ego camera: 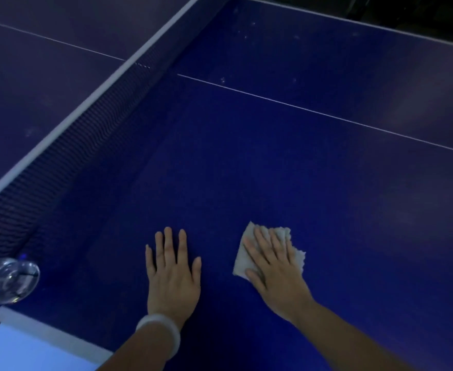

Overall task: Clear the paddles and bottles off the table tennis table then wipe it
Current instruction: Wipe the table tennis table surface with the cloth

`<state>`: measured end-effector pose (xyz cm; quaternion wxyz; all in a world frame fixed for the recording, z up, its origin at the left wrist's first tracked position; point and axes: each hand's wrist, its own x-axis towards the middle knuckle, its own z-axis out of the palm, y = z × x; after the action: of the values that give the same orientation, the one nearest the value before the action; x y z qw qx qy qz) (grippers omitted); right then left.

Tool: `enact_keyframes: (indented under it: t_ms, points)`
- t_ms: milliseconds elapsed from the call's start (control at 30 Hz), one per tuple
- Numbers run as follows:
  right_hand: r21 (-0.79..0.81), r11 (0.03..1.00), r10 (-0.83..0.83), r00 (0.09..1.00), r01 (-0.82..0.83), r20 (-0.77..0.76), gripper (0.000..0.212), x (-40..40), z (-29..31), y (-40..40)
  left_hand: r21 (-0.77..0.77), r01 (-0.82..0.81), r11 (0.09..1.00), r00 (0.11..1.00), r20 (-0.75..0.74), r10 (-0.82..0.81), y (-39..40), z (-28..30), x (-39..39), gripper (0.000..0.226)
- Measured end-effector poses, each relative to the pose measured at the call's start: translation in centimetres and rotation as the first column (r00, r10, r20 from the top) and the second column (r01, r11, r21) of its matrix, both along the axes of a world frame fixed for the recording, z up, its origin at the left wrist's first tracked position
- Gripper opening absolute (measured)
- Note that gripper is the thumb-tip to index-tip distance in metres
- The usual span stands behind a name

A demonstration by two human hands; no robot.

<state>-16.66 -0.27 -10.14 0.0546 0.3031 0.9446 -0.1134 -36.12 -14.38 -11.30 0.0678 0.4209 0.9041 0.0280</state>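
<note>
Head view: right hand (274, 266) fingers (264, 241) straight and spread, flat on top of a pale cloth (246, 253), pressing it onto the blue counter (327, 196). No pinch, no curl round it; palm and fingers just pin it down. Left hand (173, 274) lies flat on bare counter just beside, fingers (167, 242) straight, holding nothing, likely bracing. White band (161, 333) on left wrist.

Cloth: small, crumpled, ragged at its far and right edges, looks thin and soft, light. Judgement: it will bunch or roll under the palm if pushed fast, so keep flat pressure over its middle with fingers spread, or pinch a folded edge to lift and refold. Not fragile. Counter surface looks smooth and hard, cloth should slide easily.

Outward: white centre line (313, 108) runs across beyond the hands, pale specks and smudges past it on the far half, so wiping probably has plenty left. Net (86, 145) with white top tape stands to the left, running away diagonally. Clear plastic bottle (7, 279) at lower left by the counter's corner near the net end; cannot tell if it rests on the counter or just off it. It looks empty, light, crushable, slippery; grip round the body. No paddles in view.
</note>
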Motion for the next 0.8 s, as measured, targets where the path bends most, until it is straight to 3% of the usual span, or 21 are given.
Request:
enact_keyframes:
  t_ms: [67, 100, 133, 167, 200, 233, 267, 300, 333, 433, 533, 567, 600, 633, 700, 767, 800]
  points:
    - [0.085, 0.994, 0.059, 0.995, -0.066, 0.08, 0.066, 3.4, -0.3, 1.8, 0.015, 0.0, 1.0, 1.0, 0.009, 0.0, 0.0, 0.0, 0.0, 0.068]
    - [0.142, 0.988, -0.085, 0.988, 0.066, 0.127, 0.071, 5.2, -0.6, 3.5, 0.02, 0.002, 1.0, 1.0, 0.006, -0.003, -0.1, 0.0, 0.0, 0.068]
    - [0.115, 0.928, -0.37, 0.917, 0.355, 0.151, 0.072, 6.3, -0.3, 5.0, 0.025, 0.008, 1.0, 1.0, 0.0, -0.008, -0.1, 0.0, 0.1, 0.068]
    - [0.094, 0.766, -0.643, 0.753, 0.636, 0.138, 0.067, 7.1, 0.0, 6.2, 0.029, 0.012, 1.0, 1.0, -0.005, -0.012, -0.1, -0.1, 0.0, 0.068]
    - [0.028, 0.576, -0.813, 0.569, 0.817, 0.127, 0.062, 6.8, 0.5, 6.6, 0.034, 0.012, 0.999, 1.0, -0.008, -0.012, -0.2, -0.2, 0.0, 0.068]
    - [0.005, 0.45, -0.887, 0.446, 0.893, 0.12, 0.061, 5.7, 1.2, 6.3, 0.036, 0.009, 0.999, 1.0, -0.009, -0.009, -0.2, -0.2, 0.0, 0.068]
    - [0.012, 0.421, -0.902, 0.417, 0.907, 0.109, 0.06, 3.9, 1.5, 5.1, 0.036, 0.006, 0.999, 1.0, -0.009, -0.006, -0.2, -0.2, 0.0, 0.068]
    - [0.037, 0.479, -0.874, 0.473, 0.877, 0.113, 0.06, 2.2, 1.4, 3.2, 0.036, 0.004, 0.999, 1.0, -0.008, -0.004, -0.2, -0.3, 0.0, 0.069]
    - [0.051, 0.591, -0.806, 0.585, 0.805, 0.088, 0.06, 0.3, 1.4, 0.9, 0.037, 0.002, 0.999, 1.0, -0.009, -0.002, -0.1, -0.3, 0.0, 0.069]
    - [0.109, 0.901, -0.425, 0.905, 0.42, 0.027, 0.06, -1.8, 0.3, -7.5, 0.042, -0.007, 0.999, 1.0, 0.001, 0.007, -0.1, -0.2, 0.0, 0.069]
    - [0.092, 0.987, -0.135, 0.988, 0.129, 0.071, 0.06, 1.9, 0.5, -8.8, 0.06, -0.004, 0.998, 1.0, 0.007, 0.003, -0.2, -0.3, -0.1, 0.069]
    - [0.116, 0.991, -0.091, 0.982, 0.073, 0.164, 0.057, 4.2, -0.3, -7.4, 0.062, -0.004, 0.998, 1.0, 0.007, 0.003, -0.2, -0.3, -0.1, 0.069]
    - [0.132, 0.984, -0.149, 0.965, 0.122, 0.218, 0.055, 6.8, -1.0, -5.6, 0.061, -0.004, 0.998, 1.0, 0.005, 0.003, -0.2, -0.3, -0.1, 0.069]
    - [0.145, 0.937, -0.345, 0.902, 0.317, 0.26, 0.059, 9.2, -1.5, -3.5, 0.059, -0.002, 0.998, 1.0, 0.004, 0.001, -0.2, -0.3, 0.0, 0.07]
    - [0.119, 0.637, -0.767, 0.613, 0.761, 0.189, 0.064, 12.2, -1.0, -0.6, 0.057, -0.002, 0.998, 1.0, 0.011, 0.001, -0.2, -0.4, 0.0, 0.07]
    - [0.036, 0.402, -0.912, 0.396, 0.915, 0.108, 0.059, 11.2, 0.2, -0.9, 0.05, -0.01, 0.999, 1.0, 0.022, 0.009, -0.2, -0.3, 0.0, 0.069]
    - [0.031, 0.374, -0.925, 0.37, 0.927, 0.081, 0.06, 9.4, 0.6, -1.9, 0.048, -0.01, 0.999, 1.0, 0.025, 0.009, -0.2, -0.3, 0.1, 0.068]
